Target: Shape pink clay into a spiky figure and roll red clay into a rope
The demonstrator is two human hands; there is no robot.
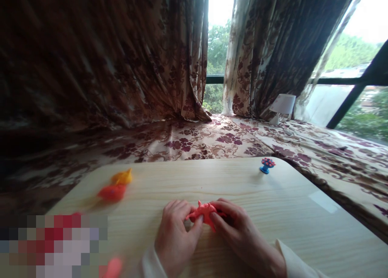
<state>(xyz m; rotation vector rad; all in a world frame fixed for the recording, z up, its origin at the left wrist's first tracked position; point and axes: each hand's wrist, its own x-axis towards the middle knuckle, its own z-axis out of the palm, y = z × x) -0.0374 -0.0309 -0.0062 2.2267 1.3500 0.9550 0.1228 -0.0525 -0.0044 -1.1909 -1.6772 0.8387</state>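
Observation:
Between both hands, just above the near middle of the table, is a small coral-pink figure [206, 211] with short points sticking out, like shaped modelling clay. My left hand [178, 229] pinches its left side between thumb and fingers. From the right, my right hand [238, 225] grips it the same way, with the thumb pressed on its front. Fingers cover both ends of the piece, so its full shape is hidden.
On the pale wooden table [188, 177] lie a yellow lump [121, 176] and a red lump [112, 193], at left. A blue-stemmed piece with red dots [266, 165] stands at far right. A blurred coral piece [113, 266] lies near left, beside a pixelated patch. Behind is a white lamp [283, 104].

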